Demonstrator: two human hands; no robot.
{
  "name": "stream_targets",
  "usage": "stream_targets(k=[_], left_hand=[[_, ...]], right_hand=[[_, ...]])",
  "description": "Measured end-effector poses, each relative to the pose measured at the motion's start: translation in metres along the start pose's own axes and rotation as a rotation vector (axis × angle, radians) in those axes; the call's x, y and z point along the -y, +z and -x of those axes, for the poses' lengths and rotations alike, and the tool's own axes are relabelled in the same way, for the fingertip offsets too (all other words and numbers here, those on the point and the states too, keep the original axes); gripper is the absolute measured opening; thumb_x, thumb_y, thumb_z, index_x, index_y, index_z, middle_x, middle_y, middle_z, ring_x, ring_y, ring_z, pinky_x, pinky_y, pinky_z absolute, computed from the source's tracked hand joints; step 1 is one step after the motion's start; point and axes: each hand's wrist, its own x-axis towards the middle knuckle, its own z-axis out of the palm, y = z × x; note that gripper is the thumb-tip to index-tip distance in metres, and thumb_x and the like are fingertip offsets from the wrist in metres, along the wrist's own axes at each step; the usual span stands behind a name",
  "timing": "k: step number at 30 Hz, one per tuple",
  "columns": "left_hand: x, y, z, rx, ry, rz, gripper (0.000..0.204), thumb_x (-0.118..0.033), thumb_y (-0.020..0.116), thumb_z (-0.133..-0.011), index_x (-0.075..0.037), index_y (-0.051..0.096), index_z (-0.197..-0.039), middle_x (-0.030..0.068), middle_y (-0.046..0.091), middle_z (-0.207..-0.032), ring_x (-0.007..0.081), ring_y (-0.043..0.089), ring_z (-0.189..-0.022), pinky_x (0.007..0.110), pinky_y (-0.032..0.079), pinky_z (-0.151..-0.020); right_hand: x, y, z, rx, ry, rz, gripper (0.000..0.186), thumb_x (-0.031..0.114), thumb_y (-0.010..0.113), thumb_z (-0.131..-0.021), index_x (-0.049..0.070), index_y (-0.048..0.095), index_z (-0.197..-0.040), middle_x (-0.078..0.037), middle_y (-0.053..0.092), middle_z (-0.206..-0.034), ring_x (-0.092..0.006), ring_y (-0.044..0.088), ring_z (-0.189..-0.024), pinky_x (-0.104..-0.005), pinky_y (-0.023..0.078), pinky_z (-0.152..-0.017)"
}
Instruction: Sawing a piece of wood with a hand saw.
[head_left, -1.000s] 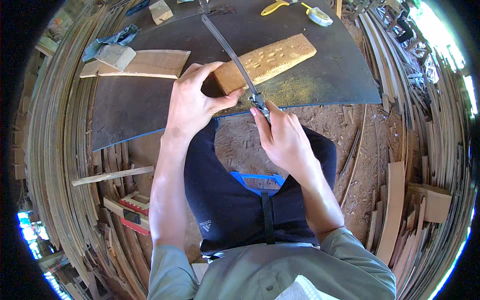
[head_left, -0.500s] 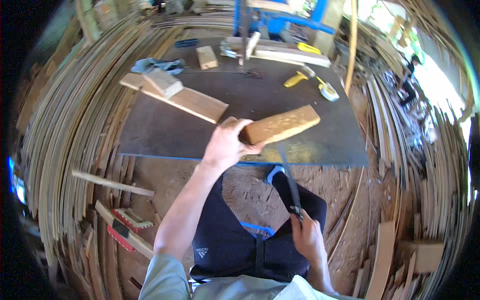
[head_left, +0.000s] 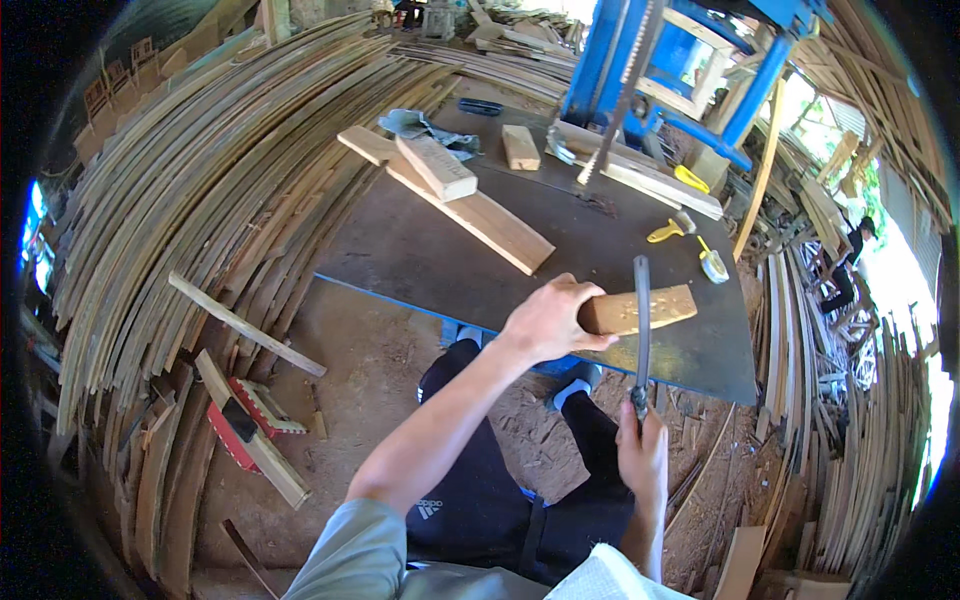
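My left hand is closed around the left end of a tan wooden block at the front edge of the dark table. Its thumb is on the near side of the block. In my right hand is the handle of a long, narrow grey metal tool, like a file or rasp, held upright in the picture across the block. Pale sawdust lies on the tabletop beside them. A plank with a pale offcut on it lies farther left.
A blue machine with a toothed blade stands behind the table. A yellow brush, a tape roll and a grey cloth lie on top. Stacked boards flank the table. Another person is at the far right.
My view has lifted, showing more of the machine behind. The tool swung down off the block toward my lap, then came back up over it, now more upright in view.
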Motion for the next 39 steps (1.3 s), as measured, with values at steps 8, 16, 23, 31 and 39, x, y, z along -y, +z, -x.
stream_targets(k=[8,16,23,31,39], left_hand=[[0.007,0.000,0.006,-0.038,0.064,0.090,0.068,-0.051,0.088,-0.079,-0.002,0.072,-0.123,0.0219,0.070,-0.108,0.0395,0.071,-0.104,0.045,0.059,-0.096],[0.006,-0.004,0.007,-0.023,0.033,0.086,0.066,-0.050,0.087,-0.080,-0.003,0.072,-0.123,0.0212,0.071,-0.107,0.0377,0.072,-0.105,0.045,0.059,-0.097],[0.006,-0.005,0.009,-0.039,0.066,0.064,0.069,-0.049,0.088,-0.080,0.000,0.071,-0.125,0.0223,0.072,-0.109,0.0375,0.071,-0.108,0.045,0.058,-0.101],[0.010,-0.007,0.008,-0.023,0.116,0.027,0.067,-0.048,0.089,-0.077,0.001,0.073,-0.119,0.0179,0.075,-0.109,0.0349,0.066,-0.115,0.044,0.054,-0.106],[0.015,-0.004,0.009,-0.162,0.089,0.094,0.059,-0.053,0.084,-0.077,0.002,0.075,-0.096,0.0205,0.075,-0.097,0.0333,0.067,-0.109,0.042,0.052,-0.101]], right_hand=[[0.006,0.004,-0.034,0.026,0.246,-0.239,0.036,0.032,0.057,-0.113,0.003,0.060,-0.091,0.000,0.053,-0.061,-0.0111,0.050,-0.050,-0.0318,0.037,-0.047],[0.001,0.003,-0.011,0.060,0.331,-0.274,0.036,0.033,0.057,-0.113,0.008,0.055,-0.087,0.003,0.050,-0.061,-0.0076,0.047,-0.047,-0.0263,0.035,-0.044],[0.005,0.006,-0.007,0.006,0.453,-0.262,0.038,0.035,0.060,-0.112,0.007,0.057,-0.086,0.002,0.050,-0.061,-0.0083,0.048,-0.047,-0.0268,0.035,-0.044],[0.005,0.004,-0.020,0.049,0.363,-0.066,0.035,0.033,0.065,-0.109,0.004,0.060,-0.090,-0.001,0.055,-0.061,-0.0117,0.051,-0.048,-0.0323,0.038,-0.046],[0.015,0.019,-0.011,0.072,0.424,-0.162,0.033,0.032,0.067,-0.108,0.007,0.060,-0.089,0.002,0.051,-0.058,-0.0083,0.046,-0.044,-0.0282,0.034,-0.040]])
